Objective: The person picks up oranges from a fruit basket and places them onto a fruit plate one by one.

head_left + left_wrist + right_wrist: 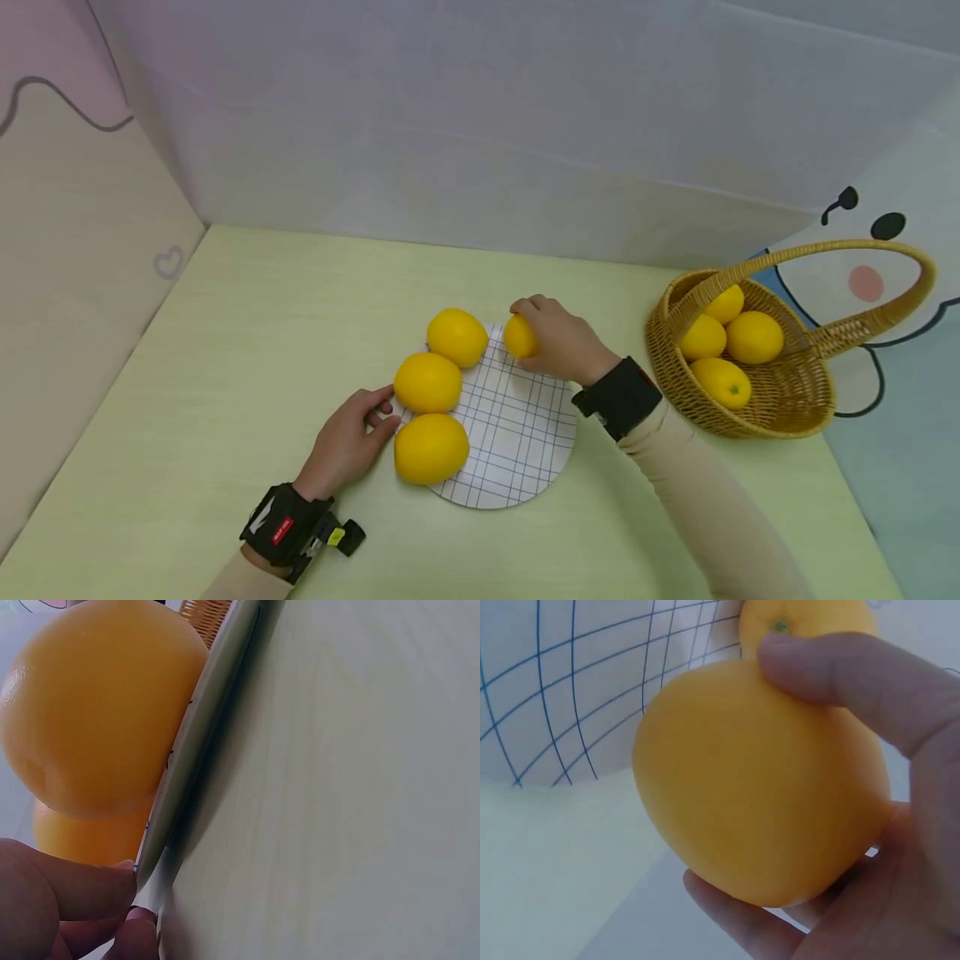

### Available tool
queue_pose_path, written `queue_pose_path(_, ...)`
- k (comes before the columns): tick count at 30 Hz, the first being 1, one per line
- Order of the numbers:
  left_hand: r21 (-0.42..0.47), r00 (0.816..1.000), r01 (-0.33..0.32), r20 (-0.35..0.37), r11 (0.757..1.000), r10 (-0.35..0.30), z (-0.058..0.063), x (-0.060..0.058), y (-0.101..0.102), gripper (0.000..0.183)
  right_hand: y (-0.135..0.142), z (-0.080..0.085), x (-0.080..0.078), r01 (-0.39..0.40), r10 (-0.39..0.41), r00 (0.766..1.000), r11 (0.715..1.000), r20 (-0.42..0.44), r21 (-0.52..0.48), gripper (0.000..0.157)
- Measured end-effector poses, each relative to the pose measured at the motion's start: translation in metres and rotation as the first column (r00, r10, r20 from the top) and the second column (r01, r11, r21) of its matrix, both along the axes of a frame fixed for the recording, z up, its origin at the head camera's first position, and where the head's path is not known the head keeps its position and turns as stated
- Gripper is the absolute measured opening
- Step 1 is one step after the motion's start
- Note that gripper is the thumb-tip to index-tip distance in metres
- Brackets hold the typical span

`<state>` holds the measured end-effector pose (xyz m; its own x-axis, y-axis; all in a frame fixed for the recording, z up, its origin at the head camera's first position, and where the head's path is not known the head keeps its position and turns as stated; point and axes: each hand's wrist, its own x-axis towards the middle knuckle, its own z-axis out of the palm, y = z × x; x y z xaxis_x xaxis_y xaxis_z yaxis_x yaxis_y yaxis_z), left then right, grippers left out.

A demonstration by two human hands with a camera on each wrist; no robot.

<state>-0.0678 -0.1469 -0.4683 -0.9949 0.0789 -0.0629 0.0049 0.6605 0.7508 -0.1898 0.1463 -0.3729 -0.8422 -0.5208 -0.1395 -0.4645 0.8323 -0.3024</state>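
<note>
A round white plate point(517, 433) with a blue grid pattern lies on the table. Three yellow-orange oranges stand along its left side: a far orange point(457, 337), a middle orange point(428, 383) and a near orange point(431, 449). My left hand point(348, 442) is at the plate's left rim point(196, 739), pinching its edge between the fingers beside the fruit. Over the plate's far part, my right hand point(558, 337) grips another orange point(757, 784), thumb on one side and fingers on the other. Whether this orange touches the plate cannot be told.
To the right stands a wicker basket point(810, 408) with a tall arched handle point(832, 337); it holds several oranges point(754, 337). A pale sheet-covered wall point(480, 175) closes off the table's back edge. Pale wooden tabletop point(300, 317) surrounds the plate.
</note>
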Motion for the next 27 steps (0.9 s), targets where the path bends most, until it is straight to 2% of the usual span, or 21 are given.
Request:
queue_pose_path(6,0.005,1.0,0.005,-0.001,1.0,-0.005,0.0,0.0,0.0,0.044,-0.011,-0.011,-0.007,-0.033,0.033,0.999,0.999,0.0,0.027,0.069)
queue_pose_path(12,-0.002,1.0,0.004,-0.001,1.0,-0.004,-0.001,0.0,0.0,0.045,-0.017,-0.014,-0.009,-0.04,0.04,0.999,0.999,0.007,0.035,0.068)
queue_pose_path(27,-0.002,1.0,-0.002,-0.021,1.0,0.002,-0.002,0.0,-0.001,0.043,-0.02,-0.019,-0.01,-0.043,0.043,0.999,0.999,0.003,0.031,0.082)
